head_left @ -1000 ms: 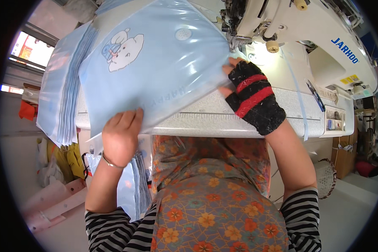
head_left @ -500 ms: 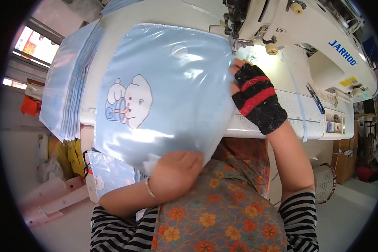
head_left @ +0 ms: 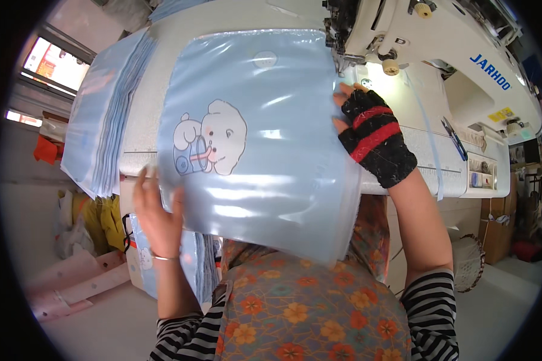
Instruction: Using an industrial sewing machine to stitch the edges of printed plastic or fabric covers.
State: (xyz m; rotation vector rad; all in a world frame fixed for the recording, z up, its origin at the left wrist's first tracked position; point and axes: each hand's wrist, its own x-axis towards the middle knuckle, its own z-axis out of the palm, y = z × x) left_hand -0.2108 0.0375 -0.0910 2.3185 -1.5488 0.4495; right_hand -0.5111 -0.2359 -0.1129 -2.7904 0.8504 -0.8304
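A shiny light-blue plastic sheet (head_left: pixel 265 138) printed with a white cartoon animal lies across the white sewing table (head_left: pixel 144 120) and hangs over its near edge. My left hand (head_left: pixel 156 213) grips the sheet's lower left edge, a thin bangle on the wrist. My right hand (head_left: pixel 367 129), in a black fingerless glove with red stripes, presses flat on the sheet's right edge just below the needle area of the white sewing machine (head_left: pixel 439 54).
A thick stack of similar blue sheets (head_left: pixel 105 126) lies at the table's left. More blue pieces (head_left: pixel 193 265) hang below the table edge by my left arm. A small parts tray (head_left: pixel 482 171) sits at the right; a wicker basket (head_left: pixel 467 265) stands on the floor.
The sheet has turned and slid right toward the machine. My left hand moved from its bottom edge to its lower left edge; my right hand stayed at the right edge by the needle.
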